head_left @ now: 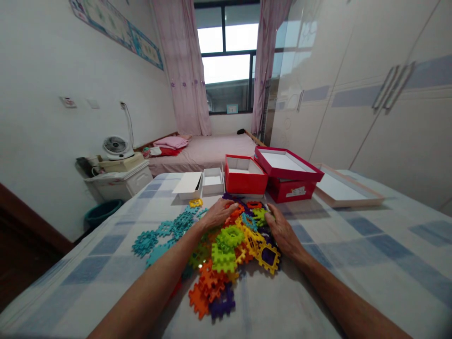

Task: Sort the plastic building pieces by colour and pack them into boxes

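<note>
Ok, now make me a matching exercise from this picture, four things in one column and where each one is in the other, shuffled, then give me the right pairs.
Things
1. Right hand
2. Turquoise gear-shaped pieces
3. Open red box
4. Pink curtains

Places
A. Between the small white open box and the magenta-lidded box
B. On both sides of the window
C. At the right side of the heap of plastic pieces
D. At the left side of that heap

Right pairs: 1-C, 2-D, 3-A, 4-B
</note>
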`<state>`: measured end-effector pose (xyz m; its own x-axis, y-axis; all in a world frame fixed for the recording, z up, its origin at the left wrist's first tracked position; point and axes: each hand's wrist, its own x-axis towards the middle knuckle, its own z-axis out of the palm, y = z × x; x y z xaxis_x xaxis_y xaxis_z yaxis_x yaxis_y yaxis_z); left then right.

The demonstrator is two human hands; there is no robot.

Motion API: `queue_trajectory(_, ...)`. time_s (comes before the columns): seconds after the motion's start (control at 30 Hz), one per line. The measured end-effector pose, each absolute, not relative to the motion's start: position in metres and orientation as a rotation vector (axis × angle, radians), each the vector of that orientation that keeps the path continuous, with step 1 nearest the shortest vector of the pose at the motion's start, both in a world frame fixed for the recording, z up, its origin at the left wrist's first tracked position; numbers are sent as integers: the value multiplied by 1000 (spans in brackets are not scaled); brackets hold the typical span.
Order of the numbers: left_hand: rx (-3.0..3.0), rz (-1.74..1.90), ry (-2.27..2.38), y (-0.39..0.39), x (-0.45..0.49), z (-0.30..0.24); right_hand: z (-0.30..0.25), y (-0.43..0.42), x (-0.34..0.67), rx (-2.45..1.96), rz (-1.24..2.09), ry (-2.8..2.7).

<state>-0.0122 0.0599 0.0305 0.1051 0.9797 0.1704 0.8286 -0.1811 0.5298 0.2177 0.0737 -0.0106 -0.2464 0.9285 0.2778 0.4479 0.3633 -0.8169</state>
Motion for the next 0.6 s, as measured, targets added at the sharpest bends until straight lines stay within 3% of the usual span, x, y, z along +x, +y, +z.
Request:
queue_trajectory(0.37, 2284, 877, 1417, 19, 30, 66, -9, 73, 221, -1147, 789, -1848)
queue_trajectory(0.47, 2235, 918, 1651, -8, -10, 64, -10, 72, 222, -1178, 776, -1837)
queue_trajectory(0.6, 1907, 949, 2435, -48, -111, 22, -13, 70, 220, -1168, 733, -1842)
